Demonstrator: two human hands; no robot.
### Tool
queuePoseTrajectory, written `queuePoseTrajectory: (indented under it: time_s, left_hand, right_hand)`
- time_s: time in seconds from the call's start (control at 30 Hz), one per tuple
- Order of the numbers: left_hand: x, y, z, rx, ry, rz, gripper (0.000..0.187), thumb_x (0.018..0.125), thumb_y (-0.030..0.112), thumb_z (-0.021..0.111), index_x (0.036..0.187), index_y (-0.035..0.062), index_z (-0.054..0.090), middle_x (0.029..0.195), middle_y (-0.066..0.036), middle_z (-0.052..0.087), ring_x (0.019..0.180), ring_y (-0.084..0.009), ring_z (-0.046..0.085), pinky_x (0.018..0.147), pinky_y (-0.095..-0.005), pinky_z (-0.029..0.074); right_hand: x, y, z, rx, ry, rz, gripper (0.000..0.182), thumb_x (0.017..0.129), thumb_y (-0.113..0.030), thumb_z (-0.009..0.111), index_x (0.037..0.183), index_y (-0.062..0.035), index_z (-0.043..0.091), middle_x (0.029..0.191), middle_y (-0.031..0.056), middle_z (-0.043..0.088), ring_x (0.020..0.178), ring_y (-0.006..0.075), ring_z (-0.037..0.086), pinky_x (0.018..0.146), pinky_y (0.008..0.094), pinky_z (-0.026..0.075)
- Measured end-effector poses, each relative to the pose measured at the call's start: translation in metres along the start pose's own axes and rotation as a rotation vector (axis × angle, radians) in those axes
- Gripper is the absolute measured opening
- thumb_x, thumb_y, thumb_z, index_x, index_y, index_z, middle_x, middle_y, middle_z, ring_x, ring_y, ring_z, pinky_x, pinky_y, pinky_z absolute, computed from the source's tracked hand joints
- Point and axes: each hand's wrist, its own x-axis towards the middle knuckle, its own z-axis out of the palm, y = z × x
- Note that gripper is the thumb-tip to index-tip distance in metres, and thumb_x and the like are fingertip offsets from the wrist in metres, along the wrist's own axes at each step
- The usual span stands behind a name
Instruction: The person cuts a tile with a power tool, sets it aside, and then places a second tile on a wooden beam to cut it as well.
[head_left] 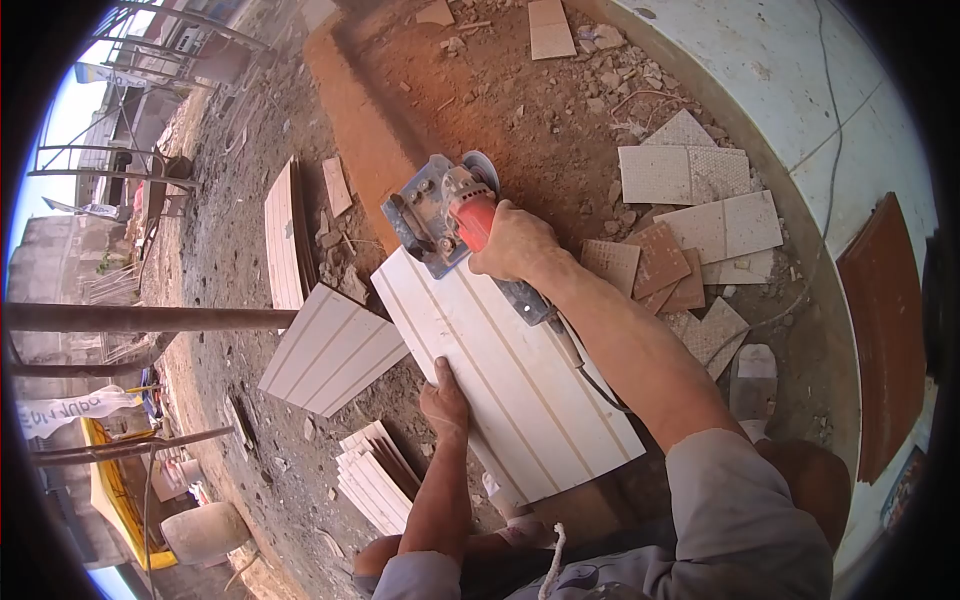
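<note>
My right hand (520, 243) is wrapped round the red body of an angle grinder (474, 218), which is fixed to a worn blue-grey metal base plate (412, 212). A round disc (482, 168) shows at its far side. The base plate rests at the far end of a large white tile (510, 375) with beige stripes. At the tile's left edge is my left hand (445, 405), closed on it with the thumb on top and the other fingers mostly hidden. A black cord (575, 350) runs from the grinder under my right forearm.
Striped tiles lie to the left: a loose tile (330, 350), a leaning stack (285, 235) and a lower stack (380, 475). Broken tile pieces (685, 175) litter the dirt at right. A low earthen ledge (355, 110) runs ahead. A cable (832, 150) crosses the pale floor.
</note>
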Motion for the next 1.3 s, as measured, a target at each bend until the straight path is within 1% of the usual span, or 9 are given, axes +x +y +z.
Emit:
queuePoseTrajectory:
  time_s: [0.3,0.37,0.6,0.9,0.97,1.07,1.1,1.17,1.3]
  left_hand:
    - [0.0,0.001,-0.001,0.046,0.02,0.018,0.077,0.094,0.062,0.049,0.08,-0.011,0.068,0.073,-0.024,0.068,0.072,-0.0316,0.067,0.071,-0.0426,0.05]
    - [-0.007,0.017,-0.004,0.057,-0.003,0.009,0.077,0.094,0.062,0.048,0.079,-0.0113,0.068,0.075,-0.026,0.068,0.073,-0.034,0.067,0.071,-0.0437,0.05]
    - [-0.009,0.023,-0.004,0.11,0.039,0.013,0.079,0.094,0.063,0.048,0.076,-0.0118,0.067,0.075,-0.026,0.068,0.073,-0.0357,0.067,0.071,-0.0452,0.05]
    - [-0.002,0.007,-0.002,0.05,0.022,-0.016,0.082,0.092,0.066,0.049,0.08,-0.0128,0.067,0.075,-0.026,0.068,0.073,-0.0334,0.067,0.071,-0.0437,0.05]
    - [-0.004,0.01,-0.003,-0.003,-0.026,-0.058,0.078,0.092,0.063,0.052,0.091,-0.0127,0.069,0.082,-0.021,0.07,0.077,-0.0254,0.066,0.074,-0.038,0.05]
    - [-0.003,0.006,-0.002,-0.038,-0.026,-0.075,0.075,0.093,0.061,0.052,0.089,-0.0113,0.07,0.08,-0.017,0.07,0.075,-0.0213,0.064,0.072,-0.0357,0.05]
    - [-0.003,0.003,-0.001,-0.033,-0.028,-0.077,0.075,0.093,0.061,0.052,0.089,-0.0113,0.07,0.08,-0.017,0.07,0.075,-0.0213,0.064,0.072,-0.0357,0.05]
    - [0.0,-0.003,0.002,-0.06,0.001,-0.047,0.078,0.092,0.065,0.052,0.085,-0.0108,0.068,0.076,-0.02,0.069,0.072,-0.0259,0.065,0.069,-0.0394,0.05]
    - [-0.004,0.006,0.0,-0.059,-0.01,-0.044,0.078,0.092,0.065,0.052,0.084,-0.0112,0.067,0.076,-0.02,0.069,0.071,-0.0257,0.064,0.069,-0.0391,0.05]
  right_hand:
    - [0.017,-0.011,-0.004,-0.02,-0.001,0.007,0.084,0.065,-0.036,0.078,0.127,0.0085,0.044,0.119,0.0262,0.062,0.112,0.035,0.063,0.096,0.0401,0.05]
    - [0.021,-0.015,-0.006,-0.042,-0.015,0.022,0.081,0.068,-0.035,0.077,0.129,0.007,0.044,0.123,0.0233,0.061,0.115,0.0309,0.062,0.097,0.0367,0.05]
    - [0.042,-0.018,-0.001,-0.053,0.009,0.004,0.085,0.067,-0.036,0.078,0.131,0.0059,0.043,0.125,0.0221,0.061,0.116,0.0309,0.062,0.098,0.0368,0.049]
    - [0.03,-0.02,-0.001,-0.04,0.013,0.051,0.086,0.068,-0.038,0.077,0.133,0.0048,0.041,0.127,0.0216,0.06,0.117,0.0295,0.062,0.098,0.0365,0.049]
    - [0.025,-0.016,0.0,-0.039,-0.011,0.058,0.087,0.068,-0.039,0.077,0.133,0.0048,0.04,0.127,0.0211,0.06,0.116,0.0292,0.062,0.098,0.0363,0.05]
    - [0.017,-0.011,0.003,-0.024,-0.01,0.076,0.087,0.068,-0.039,0.078,0.133,0.0044,0.04,0.126,0.0209,0.06,0.116,0.0294,0.062,0.098,0.0363,0.05]
    - [0.015,-0.009,0.005,-0.021,-0.013,0.08,0.087,0.068,-0.039,0.078,0.133,0.0044,0.04,0.126,0.0209,0.06,0.116,0.0294,0.062,0.098,0.0363,0.05]
    - [0.013,-0.006,0.006,0.023,0.009,0.04,0.084,0.068,-0.039,0.075,0.13,0.0077,0.041,0.123,0.0248,0.061,0.114,0.0334,0.062,0.098,0.0394,0.049]
    - [0.006,-0.003,0.006,0.012,0.003,0.043,0.082,0.068,-0.037,0.074,0.129,0.0079,0.042,0.122,0.0256,0.061,0.113,0.0341,0.063,0.097,0.0395,0.05]
